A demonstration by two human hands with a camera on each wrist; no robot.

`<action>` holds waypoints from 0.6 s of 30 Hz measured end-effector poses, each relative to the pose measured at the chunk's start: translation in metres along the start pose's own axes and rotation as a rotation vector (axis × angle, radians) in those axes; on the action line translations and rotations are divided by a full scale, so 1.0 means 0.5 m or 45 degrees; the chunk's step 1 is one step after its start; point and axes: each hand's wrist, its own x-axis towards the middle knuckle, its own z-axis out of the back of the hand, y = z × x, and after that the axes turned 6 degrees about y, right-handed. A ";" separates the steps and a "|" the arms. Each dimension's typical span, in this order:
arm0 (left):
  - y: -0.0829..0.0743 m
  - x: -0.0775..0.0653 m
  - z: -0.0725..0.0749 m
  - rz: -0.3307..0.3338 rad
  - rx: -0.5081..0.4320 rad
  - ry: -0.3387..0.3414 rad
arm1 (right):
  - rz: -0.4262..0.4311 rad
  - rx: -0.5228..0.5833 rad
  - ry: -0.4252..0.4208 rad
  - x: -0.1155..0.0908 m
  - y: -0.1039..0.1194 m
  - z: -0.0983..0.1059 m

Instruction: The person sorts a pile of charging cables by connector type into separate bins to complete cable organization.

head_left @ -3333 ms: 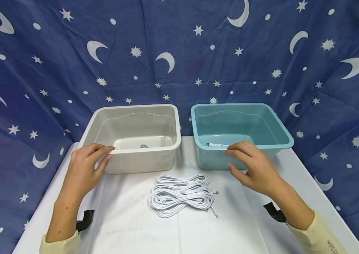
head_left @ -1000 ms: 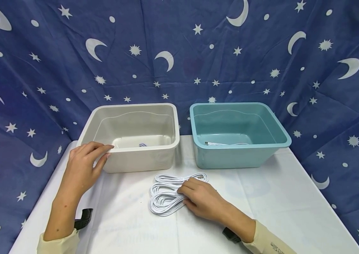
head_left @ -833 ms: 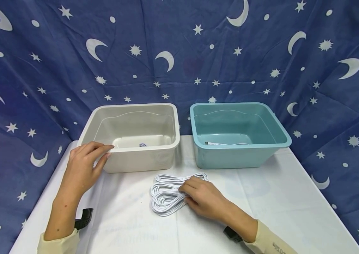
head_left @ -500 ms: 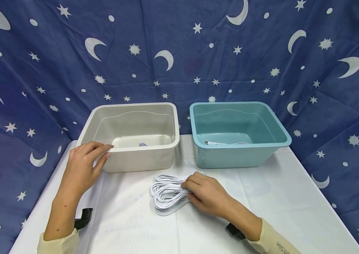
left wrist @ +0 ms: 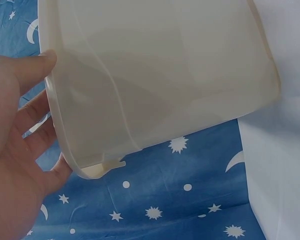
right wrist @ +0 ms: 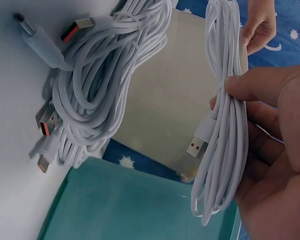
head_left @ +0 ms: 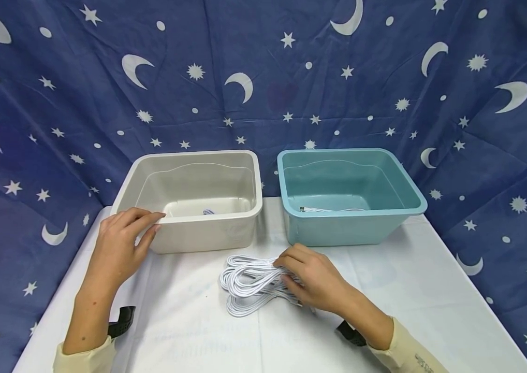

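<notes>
My right hand (head_left: 310, 274) pinches a coiled white USB cable (right wrist: 222, 125) by its tied middle. Its USB-A plug (right wrist: 200, 137) hangs beside the coil, and in the right wrist view the bundle is apart from the other coiled white cables (right wrist: 97, 85). Those cables lie on the table below the hand in the head view. At the left, my left hand (head_left: 121, 243) holds the front rim of an off-white plastic bin (head_left: 207, 233), thumb and fingers on either side of the rim. A small bit of cable (head_left: 208, 212) shows inside that bin.
To the right of the off-white bin stands a light blue bin (head_left: 338, 230) with a white cable (head_left: 315, 209) in it. Both bins stand on a white tablecloth (head_left: 189, 321), backed by a dark blue curtain (head_left: 273, 93) with moons and stars.
My right hand has come from in front of the blue bin to the cable pile, gripped one coiled cable and raised it slightly rightward. My left hand stays on the off-white bin's rim.
</notes>
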 end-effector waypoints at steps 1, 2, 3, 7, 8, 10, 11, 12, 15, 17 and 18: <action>0.000 0.000 0.000 -0.004 0.002 -0.002 | 0.001 -0.001 -0.004 0.001 -0.001 0.002; 0.001 0.001 0.000 -0.009 0.003 -0.003 | -0.001 -0.002 -0.007 0.001 -0.001 0.003; 0.001 0.001 0.000 -0.012 0.004 -0.005 | -0.003 -0.005 -0.011 0.002 -0.002 0.005; 0.003 0.002 -0.001 -0.020 0.001 -0.001 | 0.009 0.002 -0.048 0.006 -0.003 0.014; 0.003 0.002 -0.001 -0.021 0.000 0.000 | 0.007 0.005 -0.053 0.006 -0.004 0.018; 0.002 0.002 -0.002 -0.018 -0.005 0.001 | 0.017 0.012 -0.068 0.009 -0.004 0.030; 0.002 0.001 -0.002 -0.016 -0.007 0.000 | 0.020 0.009 -0.069 0.010 -0.005 0.039; 0.002 0.001 -0.002 -0.014 -0.006 -0.001 | 0.026 0.005 -0.070 0.012 -0.006 0.048; 0.002 -0.001 -0.002 -0.016 -0.004 -0.008 | 0.051 -0.005 -0.073 0.020 -0.013 0.086; 0.002 -0.001 -0.001 -0.021 0.000 -0.013 | 0.070 -0.012 -0.078 0.027 -0.023 0.118; 0.002 -0.001 0.000 -0.024 0.002 -0.014 | 0.078 -0.007 -0.083 0.030 -0.029 0.137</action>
